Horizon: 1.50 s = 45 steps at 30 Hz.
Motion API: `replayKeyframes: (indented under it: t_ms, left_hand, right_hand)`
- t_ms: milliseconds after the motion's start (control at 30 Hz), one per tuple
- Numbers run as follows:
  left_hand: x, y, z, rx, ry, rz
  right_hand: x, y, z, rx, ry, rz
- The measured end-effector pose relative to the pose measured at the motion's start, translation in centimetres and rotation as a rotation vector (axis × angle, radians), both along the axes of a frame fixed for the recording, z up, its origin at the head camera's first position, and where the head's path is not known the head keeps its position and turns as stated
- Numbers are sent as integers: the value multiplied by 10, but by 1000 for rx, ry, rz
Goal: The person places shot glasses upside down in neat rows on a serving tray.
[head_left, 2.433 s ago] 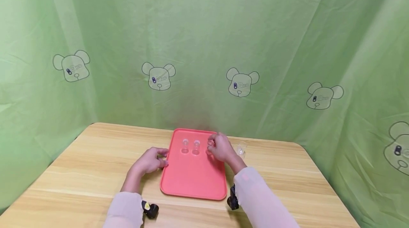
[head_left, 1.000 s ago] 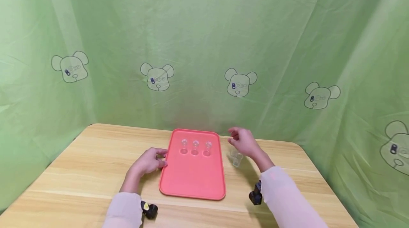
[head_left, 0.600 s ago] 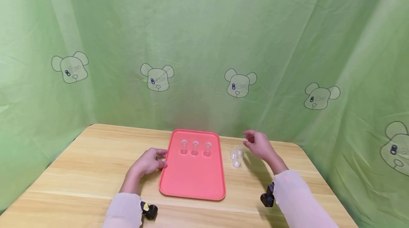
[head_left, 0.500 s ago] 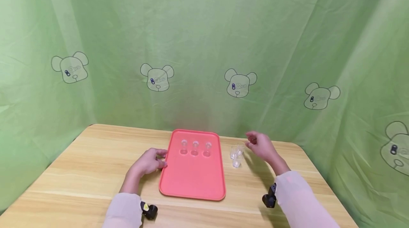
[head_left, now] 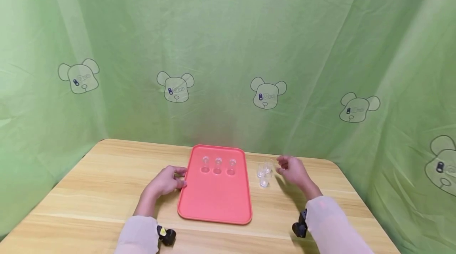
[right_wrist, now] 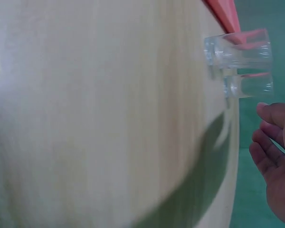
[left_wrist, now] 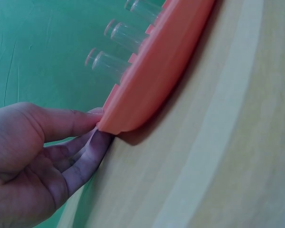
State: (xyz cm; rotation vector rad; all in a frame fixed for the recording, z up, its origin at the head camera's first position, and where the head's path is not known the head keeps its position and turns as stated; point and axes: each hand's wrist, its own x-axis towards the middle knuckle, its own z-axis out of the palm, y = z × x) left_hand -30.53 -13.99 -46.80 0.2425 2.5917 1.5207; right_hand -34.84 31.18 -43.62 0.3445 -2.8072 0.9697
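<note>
My left hand (head_left: 166, 180) pinches the left rim of a red tray (head_left: 215, 202), thumb on top and fingers beneath, as the left wrist view shows. Three clear shot glasses stand in a row across the tray's far part: left glass (head_left: 205, 163), middle glass (head_left: 217, 165) and right glass (head_left: 231, 166). To the right of the tray, a close cluster of clear glasses (head_left: 264, 181) stands upright on the table. Just right of that cluster is my right hand (head_left: 295, 171), fingers loosely bent and holding nothing. In the right wrist view a small gap separates its thumb from the nearest glass (right_wrist: 256, 85).
The wooden table (head_left: 96, 190) has rounded far corners. Behind and beside it hangs a green curtain (head_left: 221, 123) with bear-head outlines. A small black camera (head_left: 166, 235) sits at the left wrist, and another camera (head_left: 300, 225) at the right.
My right hand has let go of the right glass on the tray, moved rightward past the loose glasses and lowered beside them. The left hand has stayed on the tray's rim.
</note>
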Motion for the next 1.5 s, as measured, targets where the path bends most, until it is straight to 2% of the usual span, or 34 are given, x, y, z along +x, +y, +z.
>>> replayKeyframes:
  t_ms: [300,667,1500]
  left_hand:
    - [1,0,0,3,-7,3]
    - [0,1,0,3,-7,10]
    - [0,0,-1,2,-3,11]
  right_hand:
    - [3,-10,-19,-19,0,-18]
    - [2,-22,-31,-57,-2,-57]
    - [-3,-28,-40,-117,36,-128]
